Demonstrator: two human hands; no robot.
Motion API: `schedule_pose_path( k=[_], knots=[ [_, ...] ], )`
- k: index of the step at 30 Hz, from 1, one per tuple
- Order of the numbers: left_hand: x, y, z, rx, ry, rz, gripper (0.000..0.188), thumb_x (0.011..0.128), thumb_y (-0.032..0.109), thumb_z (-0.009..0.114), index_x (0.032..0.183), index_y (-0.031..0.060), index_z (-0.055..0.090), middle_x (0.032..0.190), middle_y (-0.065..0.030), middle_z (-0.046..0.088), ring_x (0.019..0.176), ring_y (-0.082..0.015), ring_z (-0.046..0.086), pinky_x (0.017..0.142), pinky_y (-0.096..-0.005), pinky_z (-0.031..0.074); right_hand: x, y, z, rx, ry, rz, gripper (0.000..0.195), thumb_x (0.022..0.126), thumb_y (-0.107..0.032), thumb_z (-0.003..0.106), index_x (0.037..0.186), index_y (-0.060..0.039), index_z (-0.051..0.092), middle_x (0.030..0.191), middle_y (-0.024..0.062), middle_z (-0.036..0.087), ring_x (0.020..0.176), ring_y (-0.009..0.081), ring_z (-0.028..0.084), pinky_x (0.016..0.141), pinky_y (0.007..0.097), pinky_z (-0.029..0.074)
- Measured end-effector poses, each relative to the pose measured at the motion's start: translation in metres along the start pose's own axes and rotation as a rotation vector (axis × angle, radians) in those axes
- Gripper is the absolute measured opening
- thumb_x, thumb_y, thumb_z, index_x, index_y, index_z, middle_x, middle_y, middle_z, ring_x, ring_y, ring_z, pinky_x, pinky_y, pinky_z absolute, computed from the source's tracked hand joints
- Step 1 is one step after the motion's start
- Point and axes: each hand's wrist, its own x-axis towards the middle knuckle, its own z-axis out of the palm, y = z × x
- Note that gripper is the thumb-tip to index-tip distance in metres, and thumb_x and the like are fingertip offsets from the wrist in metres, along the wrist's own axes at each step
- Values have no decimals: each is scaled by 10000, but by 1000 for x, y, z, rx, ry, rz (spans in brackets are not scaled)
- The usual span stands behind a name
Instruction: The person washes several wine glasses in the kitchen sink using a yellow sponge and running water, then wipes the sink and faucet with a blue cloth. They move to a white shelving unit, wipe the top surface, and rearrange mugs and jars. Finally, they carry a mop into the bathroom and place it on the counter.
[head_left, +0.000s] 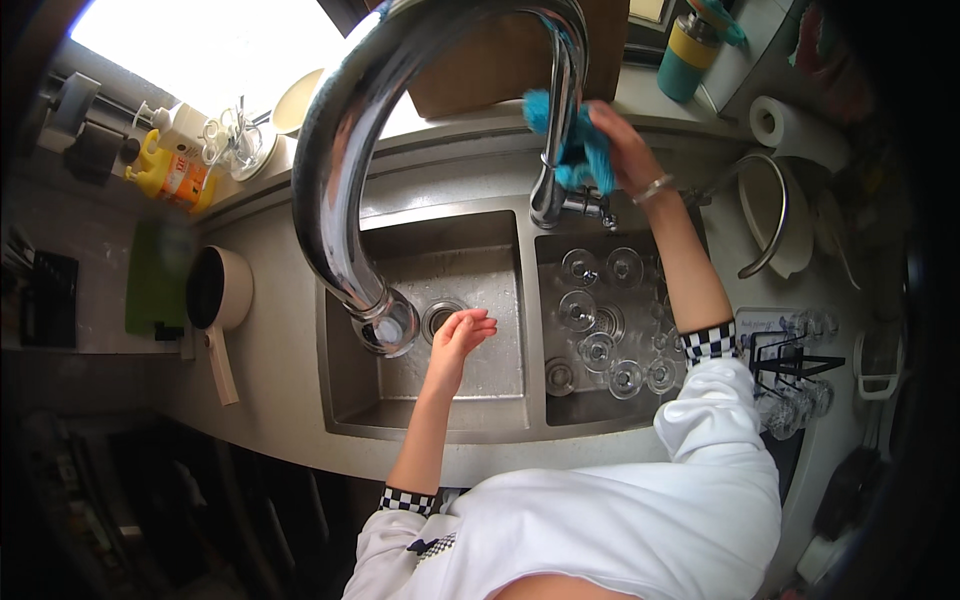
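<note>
My right hand (626, 154) grips a fluffy blue cleaning cloth (596, 154) at the upright stem of the chrome faucet (556, 127). Some of the cloth shows on both sides of the stem. Over the left basin of the steel sink (480, 386) hovers my left hand (465, 332), palm side partly turned away and nothing in it. Beside it hangs the faucet's spout end (386, 326); I see no water flowing from it. Several clear stemmed glasses (598, 351) stand in the right basin, some hidden behind my right forearm.
A saucepan (217, 289) with a pale handle sits left of the sink. Dispenser bottles (176, 180) line the back left ledge. To the right are a curved metal tap (780, 217), a black rack (799, 365) with glasses, and a paper towel roll (795, 131).
</note>
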Motion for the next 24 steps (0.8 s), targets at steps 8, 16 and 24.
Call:
schedule_pose_path(
  k=[8, 16, 24],
  knots=[
    [17, 20, 11, 57, -131, 83, 265, 877, 207, 423, 1015, -8, 493, 931, -115, 579, 874, -178, 566, 807, -280, 433, 22, 64, -57, -244, 283, 232, 295, 857, -326, 414, 941, -97, 579, 903, 13, 587, 824, 120, 533, 760, 261, 421],
    [68, 24, -12, 220, -143, 128, 275, 883, 201, 408, 1073, 15, 476, 909, -87, 581, 829, -150, 562, 781, -257, 426, 10, 64, -156, 156, 1075, -132, 385, 809, -298, 487, 1098, -45, 463, 1080, 77, 508, 963, 190, 488, 823, 315, 393],
    [159, 46, 7, 763, -209, 404, 354, 833, 145, 484, 1170, 62, 410, 990, -101, 544, 861, -158, 545, 760, -276, 432, 51, 81, -110, 166, 246, 382, 242, 782, -206, 531, 972, -57, 531, 905, 73, 568, 864, 195, 540, 814, 347, 418]
  ],
)
